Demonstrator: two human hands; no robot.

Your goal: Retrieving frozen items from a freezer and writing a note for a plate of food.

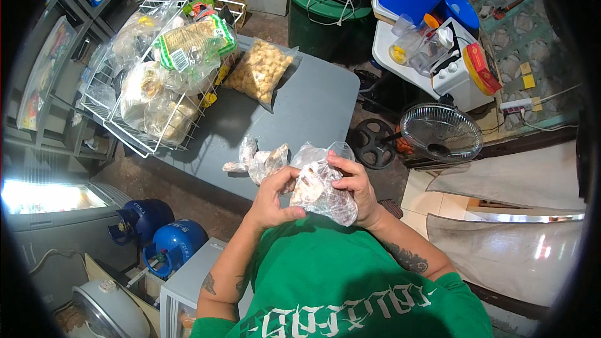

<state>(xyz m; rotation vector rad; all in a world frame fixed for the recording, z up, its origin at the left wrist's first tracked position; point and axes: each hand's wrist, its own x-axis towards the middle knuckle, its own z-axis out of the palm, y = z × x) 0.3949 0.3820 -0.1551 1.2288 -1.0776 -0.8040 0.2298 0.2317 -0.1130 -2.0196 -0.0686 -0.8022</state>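
Note:
Between both hands, close to my chest, is a clear plastic bag (321, 192) with whitish, frosty contents and brown patches. My left hand (277, 195) grips its left side, thumb low and fingers at the upper edge. On the right side, the fingers of my right hand (359, 188) press against the plastic. Several whitish frozen pieces in thin plastic (263, 159) lie on the grey table (310, 108) just beyond my left hand. Another crumpled clear bag (310, 152) shows behind the held one. What the bag contains cannot be made out.
A white wire basket (136, 143) heaped with bagged food stands at the table's left end. Beside it lies a bag of tan cubes (260, 72). A fan (441, 131) stands right of the table; blue gas cylinders (176, 246) and an open, lit freezer (56, 202) are at left.

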